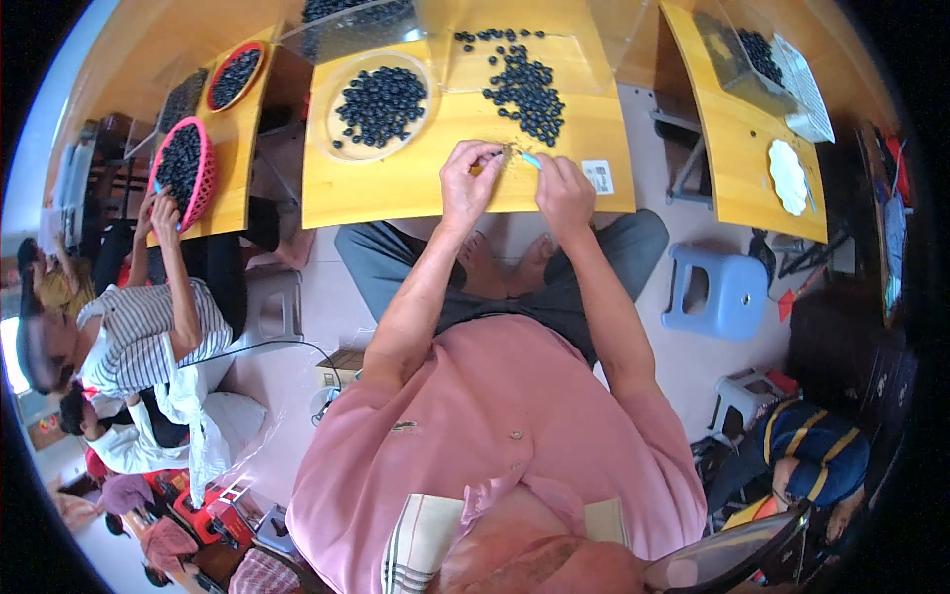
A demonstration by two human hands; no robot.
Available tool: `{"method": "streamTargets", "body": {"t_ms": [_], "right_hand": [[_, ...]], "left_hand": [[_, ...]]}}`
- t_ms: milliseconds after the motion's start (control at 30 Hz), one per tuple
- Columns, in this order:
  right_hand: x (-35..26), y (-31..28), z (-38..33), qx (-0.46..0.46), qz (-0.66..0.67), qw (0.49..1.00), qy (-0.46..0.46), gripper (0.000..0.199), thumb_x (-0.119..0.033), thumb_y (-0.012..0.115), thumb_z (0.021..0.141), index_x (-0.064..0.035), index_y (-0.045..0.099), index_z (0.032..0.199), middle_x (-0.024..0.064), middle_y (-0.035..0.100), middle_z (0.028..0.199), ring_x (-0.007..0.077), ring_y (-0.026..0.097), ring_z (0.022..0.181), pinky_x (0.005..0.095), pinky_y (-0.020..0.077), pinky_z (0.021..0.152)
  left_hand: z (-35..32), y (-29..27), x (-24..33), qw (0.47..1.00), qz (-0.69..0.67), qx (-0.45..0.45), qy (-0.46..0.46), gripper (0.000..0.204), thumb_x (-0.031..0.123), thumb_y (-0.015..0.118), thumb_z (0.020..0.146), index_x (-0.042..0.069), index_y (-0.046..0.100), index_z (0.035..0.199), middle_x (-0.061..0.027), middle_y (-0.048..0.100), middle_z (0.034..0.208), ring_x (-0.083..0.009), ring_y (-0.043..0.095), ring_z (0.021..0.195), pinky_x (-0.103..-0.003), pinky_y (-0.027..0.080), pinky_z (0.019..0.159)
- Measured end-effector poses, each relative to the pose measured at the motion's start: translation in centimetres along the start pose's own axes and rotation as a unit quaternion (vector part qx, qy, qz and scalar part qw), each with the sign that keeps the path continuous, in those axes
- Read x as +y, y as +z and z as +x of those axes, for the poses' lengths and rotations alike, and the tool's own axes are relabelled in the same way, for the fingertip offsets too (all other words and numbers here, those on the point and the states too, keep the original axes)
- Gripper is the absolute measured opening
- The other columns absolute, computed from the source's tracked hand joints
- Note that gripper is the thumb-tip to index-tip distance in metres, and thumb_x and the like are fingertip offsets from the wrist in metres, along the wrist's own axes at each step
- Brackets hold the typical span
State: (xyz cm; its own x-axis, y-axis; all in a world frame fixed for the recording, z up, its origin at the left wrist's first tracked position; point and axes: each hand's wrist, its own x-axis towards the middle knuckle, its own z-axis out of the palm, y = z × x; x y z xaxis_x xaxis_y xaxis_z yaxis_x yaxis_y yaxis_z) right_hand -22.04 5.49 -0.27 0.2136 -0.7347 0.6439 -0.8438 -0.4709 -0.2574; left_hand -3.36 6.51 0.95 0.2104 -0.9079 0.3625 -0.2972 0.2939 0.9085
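My left hand [470, 183] is closed in a pinch over the near part of the yellow table [396, 193]. A small black round piece [499, 153] shows at its fingertips, partly hidden by them. My right hand [566, 198] grips a small tool with a light blue handle [531, 159], its tip pointing toward my left fingers. Fine brownish scraps [513, 150] lie between the two hands. Just beyond them spreads a loose heap of small black round pieces [526, 94], perhaps berries or beads. More of these fill a clear round tray [428, 117] to the left.
Clear boxes [351, 40] stand at the table's far side, and a white label [598, 176] is on its right. At left, another person [163, 317] works over a pink basket [206, 178]. The right table bears a white plate [788, 178]; a blue stool [714, 292] stands below.
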Motion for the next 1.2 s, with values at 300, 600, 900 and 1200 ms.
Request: {"method": "streamTargets", "body": {"t_ms": [300,600,900,1200], "right_hand": [[-0.1,-0.1,0.2,0.012,0.025,1.000,-0.002,0.024,-0.006,0.072,0.084,-0.0102,0.073,0.108,0.0052,0.060,0.084,0.0248,0.066,0.079,0.0389,0.0548,0.068],[-0.1,0.0,0.2,0.010,0.034,0.999,0.008,0.022,-0.006,0.072,0.084,-0.0095,0.073,0.106,0.0058,0.059,0.084,0.0246,0.065,0.079,0.0392,0.0546,0.070],[-0.1,-0.1,0.0,0.021,0.049,0.998,0.014,0.018,-0.005,0.072,0.086,-0.0088,0.074,0.104,0.0055,0.061,0.083,0.0251,0.066,0.079,0.0398,0.0545,0.069],[-0.1,-0.5,0.3,0.022,0.046,0.999,0.009,0.016,-0.005,0.072,0.087,-0.0092,0.075,0.103,0.0049,0.061,0.082,0.0246,0.066,0.076,0.0397,0.0544,0.068]], "left_hand": [[7.3,-8.7,0.9,0.908,0.346,0.174,0.161,0.031,-0.009,0.073,0.083,0.003,0.073,0.112,-0.0181,0.067,0.123,-0.0322,0.063,0.118,-0.038,0.055,0.097],[8.6,-0.7,-1.1,0.961,0.227,-0.125,0.098,0.027,0.004,0.075,0.087,0.004,0.075,0.115,-0.0178,0.070,0.110,-0.0380,0.067,0.106,-0.046,0.054,0.095],[8.5,0.9,-1.8,0.940,0.301,-0.152,0.058,0.020,0.015,0.077,0.091,0.005,0.078,0.108,-0.0174,0.070,0.101,-0.0359,0.068,0.102,-0.044,0.054,0.091],[5.1,-0.8,-1.8,0.991,-0.003,-0.009,-0.132,0.019,0.005,0.081,0.089,0.001,0.080,0.108,-0.0055,0.070,0.097,-0.0112,0.064,0.082,-0.027,0.053,0.077]]}}
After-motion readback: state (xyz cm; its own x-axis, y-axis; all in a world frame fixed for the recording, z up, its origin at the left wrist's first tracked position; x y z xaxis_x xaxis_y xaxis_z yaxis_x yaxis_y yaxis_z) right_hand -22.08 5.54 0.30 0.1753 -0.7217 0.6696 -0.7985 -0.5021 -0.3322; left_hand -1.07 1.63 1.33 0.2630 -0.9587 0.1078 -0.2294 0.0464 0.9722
